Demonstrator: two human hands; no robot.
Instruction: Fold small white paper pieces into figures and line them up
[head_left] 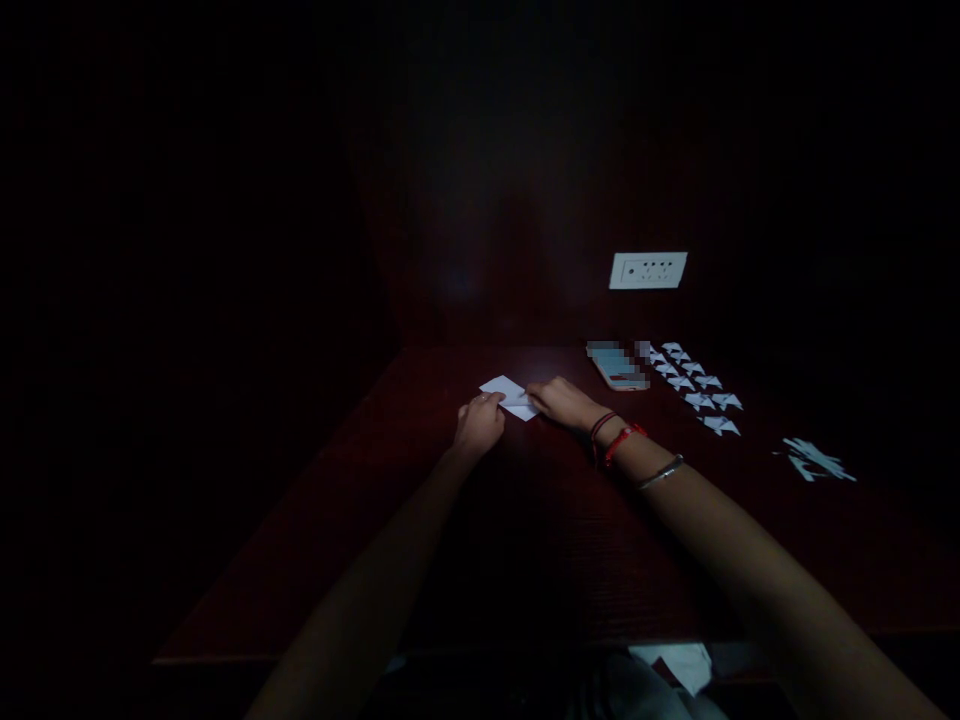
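A small white sheet of paper (511, 396) lies on the dark red-brown table (420, 540). My left hand (478, 424) is curled at the paper's left edge, fingertips pinched on it. From the right, my right hand (561, 402) presses down on the paper with its fingers together. That wrist wears red cords and a metal bangle.
A phone (618, 368) lies just right of my hands. Beyond it sit several small folded white paper pieces (697, 388) in rows, and more paper scraps (814, 460) lie at the far right. A white wall socket (648, 270) is behind. The surroundings are very dark.
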